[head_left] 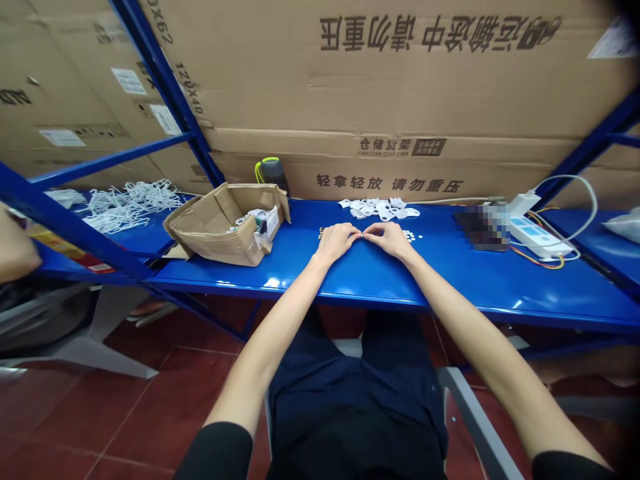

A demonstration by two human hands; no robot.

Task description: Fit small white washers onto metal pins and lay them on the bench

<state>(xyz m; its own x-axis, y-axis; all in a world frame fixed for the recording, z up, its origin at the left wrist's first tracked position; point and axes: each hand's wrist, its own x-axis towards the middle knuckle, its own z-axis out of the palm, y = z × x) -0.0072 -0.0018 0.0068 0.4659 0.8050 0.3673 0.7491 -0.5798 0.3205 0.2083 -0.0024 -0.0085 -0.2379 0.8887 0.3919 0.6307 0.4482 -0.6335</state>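
My left hand (pixel 339 241) and my right hand (pixel 389 239) meet over the blue shelf top (pixel 370 273), fingertips pinched together. Whatever lies between the fingertips is too small to name. Small white pieces (pixel 410 236) are scattered beside my right hand. Some tiny brass-coloured pieces (pixel 321 233) show at the far side of my left hand, partly hidden by it. Beyond both hands is a loose pile of flat white plastic parts (pixel 380 209).
To the left stands an open cardboard box (pixel 215 233) with small parts inside, a dark bottle (pixel 275 175) behind it. A power strip (pixel 543 239) with cables lies right, near a blurred dark item (pixel 483 228). White cables (pixel 133 203) and another person's arm (pixel 15 247) are far left.
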